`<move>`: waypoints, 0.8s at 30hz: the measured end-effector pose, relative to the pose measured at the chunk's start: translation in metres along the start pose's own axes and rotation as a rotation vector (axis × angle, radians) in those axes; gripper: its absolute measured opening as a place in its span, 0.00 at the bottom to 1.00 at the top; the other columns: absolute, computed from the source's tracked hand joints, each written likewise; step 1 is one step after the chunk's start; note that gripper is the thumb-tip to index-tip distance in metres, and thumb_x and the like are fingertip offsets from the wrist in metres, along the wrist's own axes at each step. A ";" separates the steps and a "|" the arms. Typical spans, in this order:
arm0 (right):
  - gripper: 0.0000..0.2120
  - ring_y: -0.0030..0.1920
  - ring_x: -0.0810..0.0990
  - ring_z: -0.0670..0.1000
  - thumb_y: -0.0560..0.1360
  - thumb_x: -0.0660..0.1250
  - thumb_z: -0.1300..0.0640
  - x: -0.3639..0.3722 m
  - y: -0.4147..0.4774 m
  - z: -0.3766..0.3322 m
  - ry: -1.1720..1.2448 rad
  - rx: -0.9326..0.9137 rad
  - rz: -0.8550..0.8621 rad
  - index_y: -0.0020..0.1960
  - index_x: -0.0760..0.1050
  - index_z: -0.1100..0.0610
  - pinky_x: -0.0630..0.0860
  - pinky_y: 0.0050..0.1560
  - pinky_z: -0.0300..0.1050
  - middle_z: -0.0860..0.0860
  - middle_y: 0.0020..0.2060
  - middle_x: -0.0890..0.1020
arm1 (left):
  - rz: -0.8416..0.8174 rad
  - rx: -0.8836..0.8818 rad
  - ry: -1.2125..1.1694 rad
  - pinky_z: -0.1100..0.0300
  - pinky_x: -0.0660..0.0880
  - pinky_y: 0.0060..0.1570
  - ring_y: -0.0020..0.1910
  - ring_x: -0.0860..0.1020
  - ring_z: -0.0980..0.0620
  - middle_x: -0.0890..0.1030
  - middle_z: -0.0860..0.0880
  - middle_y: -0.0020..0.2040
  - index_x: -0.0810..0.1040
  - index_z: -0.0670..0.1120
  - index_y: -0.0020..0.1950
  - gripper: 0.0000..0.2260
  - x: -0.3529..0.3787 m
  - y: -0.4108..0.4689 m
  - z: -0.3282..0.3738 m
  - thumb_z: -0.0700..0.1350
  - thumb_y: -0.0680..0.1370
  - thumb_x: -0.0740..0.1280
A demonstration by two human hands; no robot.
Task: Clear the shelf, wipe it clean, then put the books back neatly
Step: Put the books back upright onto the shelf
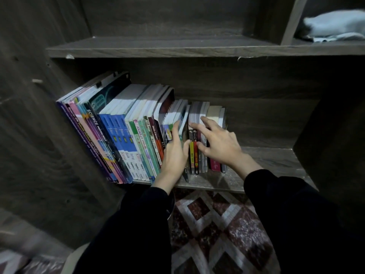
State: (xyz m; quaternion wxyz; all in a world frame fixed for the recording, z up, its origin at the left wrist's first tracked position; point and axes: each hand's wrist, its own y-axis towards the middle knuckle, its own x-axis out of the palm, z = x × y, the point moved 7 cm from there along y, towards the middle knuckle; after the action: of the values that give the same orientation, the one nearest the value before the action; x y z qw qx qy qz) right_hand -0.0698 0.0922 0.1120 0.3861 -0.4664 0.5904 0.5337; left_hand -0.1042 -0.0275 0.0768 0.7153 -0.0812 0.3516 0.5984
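The left hand (173,153) is held open, its fingers straight and laid flat against the right end of the tall books (126,135), which are leaned over to the left of it on the shelf (266,165). The right hand (219,143) is spread open just beside it, with fingertips and thumb set on the tops and spines of the small books (192,157), stood upright beneath it. A pale cloth (335,24) is seen in the compartment above and right of both hands, and a patterned rug (217,224) below them
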 end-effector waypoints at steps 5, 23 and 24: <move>0.26 0.73 0.61 0.52 0.78 0.60 0.46 0.001 0.001 -0.002 0.000 -0.001 0.006 0.74 0.55 0.38 0.74 0.54 0.57 0.49 0.76 0.57 | 0.099 -0.098 -0.087 0.51 0.77 0.49 0.48 0.78 0.48 0.77 0.47 0.51 0.61 0.47 0.72 0.20 0.014 -0.042 -0.031 0.43 0.81 0.61; 0.28 0.73 0.61 0.54 0.78 0.60 0.47 0.009 0.014 -0.015 -0.026 -0.004 -0.002 0.74 0.53 0.38 0.73 0.57 0.57 0.51 0.76 0.56 | -0.005 -0.131 0.269 0.55 0.72 0.38 0.40 0.79 0.42 0.79 0.44 0.37 0.78 0.42 0.50 0.12 0.020 -0.004 -0.047 0.48 0.82 0.60; 0.29 0.74 0.60 0.54 0.78 0.61 0.47 0.010 0.014 -0.015 -0.027 -0.002 -0.002 0.74 0.52 0.38 0.73 0.58 0.57 0.51 0.76 0.55 | -0.003 -0.140 0.279 0.54 0.73 0.39 0.40 0.79 0.42 0.80 0.44 0.38 0.78 0.42 0.51 0.12 0.021 -0.005 -0.048 0.48 0.82 0.60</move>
State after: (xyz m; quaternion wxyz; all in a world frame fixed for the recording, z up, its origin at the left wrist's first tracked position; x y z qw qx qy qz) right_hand -0.0850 0.0759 0.1081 0.3940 -0.4600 0.5841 0.5404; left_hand -0.1188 -0.0376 0.0273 0.6531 -0.2138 0.4046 0.6033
